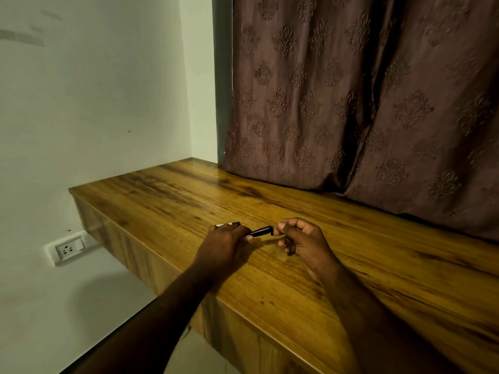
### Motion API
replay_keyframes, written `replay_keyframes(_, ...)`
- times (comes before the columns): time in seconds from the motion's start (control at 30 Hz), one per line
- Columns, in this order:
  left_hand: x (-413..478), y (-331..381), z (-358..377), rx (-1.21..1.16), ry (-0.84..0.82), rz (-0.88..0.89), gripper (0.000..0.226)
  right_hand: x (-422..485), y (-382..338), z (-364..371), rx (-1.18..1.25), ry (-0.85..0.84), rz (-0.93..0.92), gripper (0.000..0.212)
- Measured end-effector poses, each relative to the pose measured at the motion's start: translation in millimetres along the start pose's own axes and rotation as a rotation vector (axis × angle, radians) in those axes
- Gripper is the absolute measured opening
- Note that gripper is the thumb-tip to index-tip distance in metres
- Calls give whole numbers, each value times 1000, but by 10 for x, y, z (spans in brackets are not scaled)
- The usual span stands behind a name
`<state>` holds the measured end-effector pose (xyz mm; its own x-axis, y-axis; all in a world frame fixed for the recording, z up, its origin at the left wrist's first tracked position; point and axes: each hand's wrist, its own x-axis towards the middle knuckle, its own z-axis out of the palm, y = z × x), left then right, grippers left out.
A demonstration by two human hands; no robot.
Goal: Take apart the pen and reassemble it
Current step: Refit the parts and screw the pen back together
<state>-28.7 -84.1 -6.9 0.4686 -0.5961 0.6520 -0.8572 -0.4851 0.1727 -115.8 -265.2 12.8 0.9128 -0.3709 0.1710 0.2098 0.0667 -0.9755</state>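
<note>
Near the surface's (297, 265) front edge, the left hand (225, 244) grips the pen (260, 231) barrel while the right hand (302, 242) pinches its end: light, stiff, slick plastic, best held mid-barrel.

Before me a wooden counter (310, 211) with dark grain runs from the near right to the far left corner. A pale wall (94, 103) stands left, with a white socket (70, 247) below. Patterned brown curtains (364, 90) hang at far right.

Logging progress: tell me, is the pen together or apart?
Cannot tell: left hand grips the pen, right hand pinching its end.
</note>
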Motion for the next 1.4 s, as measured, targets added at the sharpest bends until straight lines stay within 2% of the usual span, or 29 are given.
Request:
replay_keyframes(0.27,12,1,3,-8,4,9,42,9,17,52,-89,-9,-1,15)
replay_keyframes(0.53,6,-7,8,-15,-11,-11,38,5,-7,-1,60,29,11,9)
replay_keyframes(0.73,-5,2,10,8,-3,-3,47,3,-1,12,14,4,-2,9)
replay_keyframes(1.0,6,-2,8,15,5,14,43,2,12,35,-100,-15,-19,15)
replay_keyframes(1.4,12,-25,25,5,-32,2,34,-9,5,49,-102,11,1,11)
